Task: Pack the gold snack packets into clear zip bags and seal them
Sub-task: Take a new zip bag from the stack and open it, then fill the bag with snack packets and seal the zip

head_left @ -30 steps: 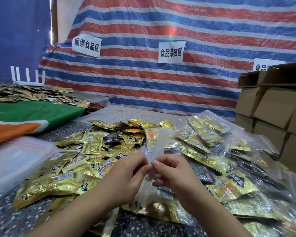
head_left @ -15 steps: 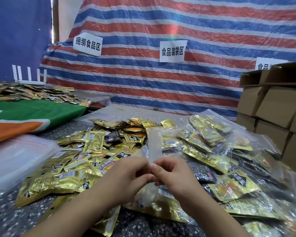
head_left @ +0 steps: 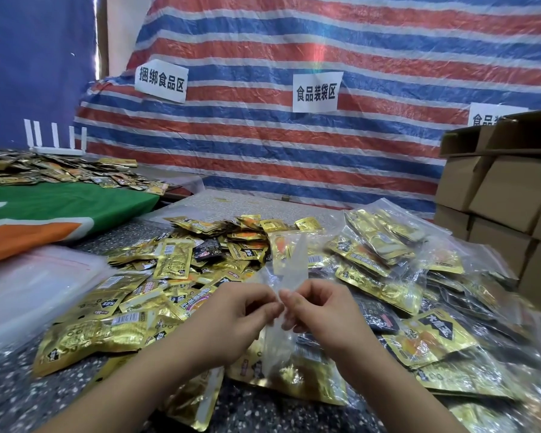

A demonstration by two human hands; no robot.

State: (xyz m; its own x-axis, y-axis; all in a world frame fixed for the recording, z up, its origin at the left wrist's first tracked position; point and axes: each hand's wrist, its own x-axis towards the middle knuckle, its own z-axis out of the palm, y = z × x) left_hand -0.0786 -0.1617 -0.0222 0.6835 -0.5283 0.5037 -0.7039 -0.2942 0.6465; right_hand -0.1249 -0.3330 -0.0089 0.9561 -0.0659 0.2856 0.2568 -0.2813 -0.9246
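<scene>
A clear zip bag (head_left: 289,267) stands upright between my hands above the table. My left hand (head_left: 231,314) pinches its left edge and my right hand (head_left: 317,310) pinches its right edge, fingertips almost touching. Whether anything is inside the bag I cannot tell. Loose gold snack packets (head_left: 156,295) lie in a heap on the speckled table (head_left: 19,398) to the left and behind. Filled clear bags of gold packets (head_left: 388,254) are piled to the right. More gold packets (head_left: 294,370) lie beneath my wrists.
A stack of empty clear bags (head_left: 32,285) lies at the left. A green and orange cloth (head_left: 53,210) covers the neighbouring table, with more packets (head_left: 44,173) on it. Cardboard boxes (head_left: 506,201) stand at the right. A striped tarp (head_left: 294,135) with paper signs hangs behind.
My hands have stayed together on the clear bag, fingers shifting slightly along its edge. The bag's upper part has turned narrower, edge-on to me.
</scene>
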